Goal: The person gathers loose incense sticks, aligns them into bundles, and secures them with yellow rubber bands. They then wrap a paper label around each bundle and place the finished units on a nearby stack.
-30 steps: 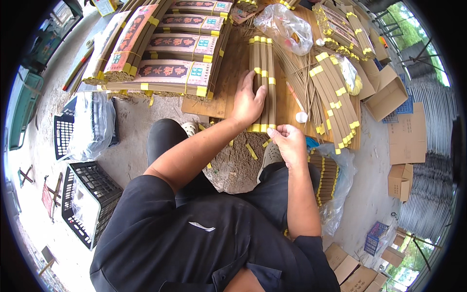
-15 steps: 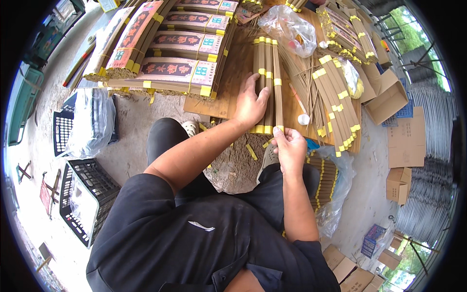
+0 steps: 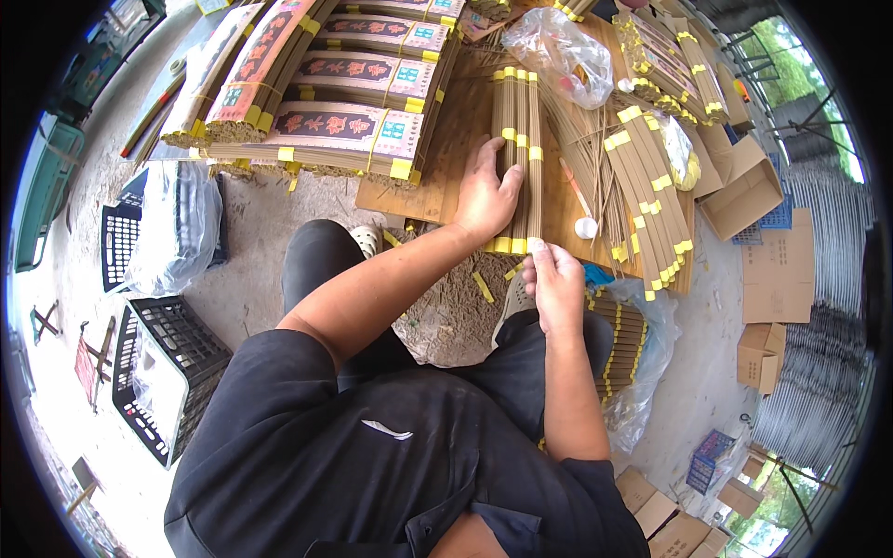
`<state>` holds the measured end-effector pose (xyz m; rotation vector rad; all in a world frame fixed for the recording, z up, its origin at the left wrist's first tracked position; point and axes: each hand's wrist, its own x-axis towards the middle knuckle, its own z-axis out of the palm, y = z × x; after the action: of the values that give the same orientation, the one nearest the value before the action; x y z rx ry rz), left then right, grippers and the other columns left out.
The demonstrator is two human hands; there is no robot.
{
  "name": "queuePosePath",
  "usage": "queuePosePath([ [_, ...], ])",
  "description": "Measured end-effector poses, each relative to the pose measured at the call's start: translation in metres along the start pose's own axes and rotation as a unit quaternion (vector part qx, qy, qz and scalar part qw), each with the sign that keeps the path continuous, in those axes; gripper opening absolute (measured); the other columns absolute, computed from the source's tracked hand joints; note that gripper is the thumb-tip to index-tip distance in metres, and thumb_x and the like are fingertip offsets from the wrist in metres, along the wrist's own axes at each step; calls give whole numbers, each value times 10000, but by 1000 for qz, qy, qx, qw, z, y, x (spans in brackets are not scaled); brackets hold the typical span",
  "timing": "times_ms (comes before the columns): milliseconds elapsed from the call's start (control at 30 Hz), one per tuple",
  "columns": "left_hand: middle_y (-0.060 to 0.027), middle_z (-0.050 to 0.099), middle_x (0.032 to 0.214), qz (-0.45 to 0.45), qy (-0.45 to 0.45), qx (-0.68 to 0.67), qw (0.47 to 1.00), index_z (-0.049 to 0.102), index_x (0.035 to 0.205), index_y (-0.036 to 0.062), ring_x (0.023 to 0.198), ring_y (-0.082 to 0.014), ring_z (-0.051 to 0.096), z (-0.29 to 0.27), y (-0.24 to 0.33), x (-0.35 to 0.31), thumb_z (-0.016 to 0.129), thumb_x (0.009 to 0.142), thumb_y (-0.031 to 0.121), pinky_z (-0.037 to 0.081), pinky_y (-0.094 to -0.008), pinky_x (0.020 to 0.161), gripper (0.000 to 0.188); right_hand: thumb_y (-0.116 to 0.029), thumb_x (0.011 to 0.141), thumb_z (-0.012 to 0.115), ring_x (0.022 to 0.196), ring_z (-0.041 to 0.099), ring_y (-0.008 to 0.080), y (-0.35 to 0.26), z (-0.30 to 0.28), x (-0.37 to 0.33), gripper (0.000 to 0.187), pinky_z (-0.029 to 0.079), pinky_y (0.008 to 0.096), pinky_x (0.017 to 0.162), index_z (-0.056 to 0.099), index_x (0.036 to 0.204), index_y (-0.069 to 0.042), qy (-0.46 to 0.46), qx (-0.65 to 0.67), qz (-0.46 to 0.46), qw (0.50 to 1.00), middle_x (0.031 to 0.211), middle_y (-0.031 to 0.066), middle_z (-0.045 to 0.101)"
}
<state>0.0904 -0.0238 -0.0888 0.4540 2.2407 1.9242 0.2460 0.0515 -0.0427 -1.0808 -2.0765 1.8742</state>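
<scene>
Three long bundles of brown incense sticks [image 3: 510, 98], banded with yellow paper, lie side by side on a wooden table. My left hand [image 3: 486, 197] lies along their left side, fingers stretched out and thumb apart, touching the sticks. At the near end of the rightmost incense bundle [image 3: 535, 191], my right hand [image 3: 555, 284] pinches its yellow-banded tip between thumb and fingers. The near ends reach the table's front edge. My right fingertips partly cover the end of that bundle.
Labelled incense packs [image 3: 349, 130] are stacked at the left. More banded bundles [image 3: 651, 205] lie at the right, beside loose sticks and a white-ended stick tool [image 3: 584, 226]. A clear plastic bag [image 3: 558, 56] sits behind. Black crates [image 3: 172, 372] stand on the floor.
The rightmost bundle has come in against the other two, closing the narrow gap between them. My right hand still pinches its near end; my left hand stays on the left side.
</scene>
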Motion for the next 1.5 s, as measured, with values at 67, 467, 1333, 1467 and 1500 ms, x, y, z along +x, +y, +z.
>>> queuePosePath([
  [67, -317, 409, 1521, 0, 1, -2, 1000, 460, 1425, -30, 1434, -457, 387, 0, -1, 0, 605, 967, 240, 312, -459, 1205, 551, -228, 994, 708, 643, 600, 49, -3, 5, -2, 251, 477, 202, 526, 668, 984, 20, -1, 47, 3, 999, 808, 19, 677],
  [467, -321, 414, 1515, 5, 4, 5, 1000, 468, 1415, -27, 1423, -464, 397, 0, -3, 1, 599, 966, 243, 317, -459, 1201, 540, -256, 1017, 669, 612, 624, 78, -1, 8, -7, 301, 481, 234, 512, 659, 1053, 42, 29, -21, -13, 999, 773, 34, 680],
  [1333, -282, 510, 1460, 43, 21, 65, 997, 453, 1454, -13, 1377, -416, 483, 1, -9, 0, 629, 968, 242, 374, -437, 1162, 577, -467, 1060, 473, 787, 651, 468, -23, -27, 12, 544, 502, 532, 699, 628, 843, 7, -74, -452, -167, 873, 778, 248, 670],
  [1467, -290, 512, 1457, 40, 20, 56, 997, 438, 1472, -13, 1372, -422, 488, 2, -7, -2, 635, 964, 244, 382, -441, 1156, 602, -543, 1020, 547, 833, 708, 352, -37, -33, 35, 579, 524, 445, 739, 689, 934, 12, 14, -378, -169, 910, 841, 200, 712],
  [1500, -291, 512, 1458, 46, 24, 60, 997, 433, 1477, -13, 1373, -422, 488, 2, -9, -1, 635, 964, 245, 383, -441, 1155, 609, -544, 1018, 553, 894, 723, 331, -35, -33, 47, 584, 536, 430, 778, 703, 997, 20, 26, -356, -182, 916, 907, 198, 732],
])
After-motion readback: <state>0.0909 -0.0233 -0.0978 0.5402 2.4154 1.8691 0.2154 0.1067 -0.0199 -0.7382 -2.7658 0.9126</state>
